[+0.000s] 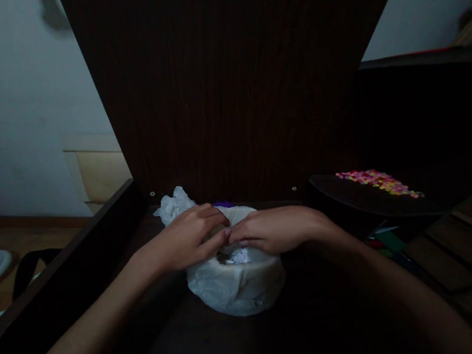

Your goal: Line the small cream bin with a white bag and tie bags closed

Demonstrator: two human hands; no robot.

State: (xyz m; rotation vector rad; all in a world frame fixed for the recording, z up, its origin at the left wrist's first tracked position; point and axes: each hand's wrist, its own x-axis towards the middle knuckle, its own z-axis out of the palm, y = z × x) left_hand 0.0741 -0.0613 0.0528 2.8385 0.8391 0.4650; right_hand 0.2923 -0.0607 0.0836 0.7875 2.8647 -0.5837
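A white plastic bag (238, 291) wraps a round container, with its knotted or bunched end (175, 205) sticking up at the back left. Crumpled whitish scraps (239, 255) show inside its opening. My left hand (194, 235) reaches over the opening from the left, fingers curled and pressed together. From the right, my right hand (270, 229) does likewise, and the fingertips of both meet above the middle. Whatever lies between the fingers is hidden. A bit of purple (223, 204) peeks out behind the bag.
Dark wooden panel (223, 85) rises right behind the bag. A raised dark board edge (62, 266) runs along the left. Pink and yellow small pieces (379, 181) lie on a dark curved surface at the right. A green item (390, 241) sits below them.
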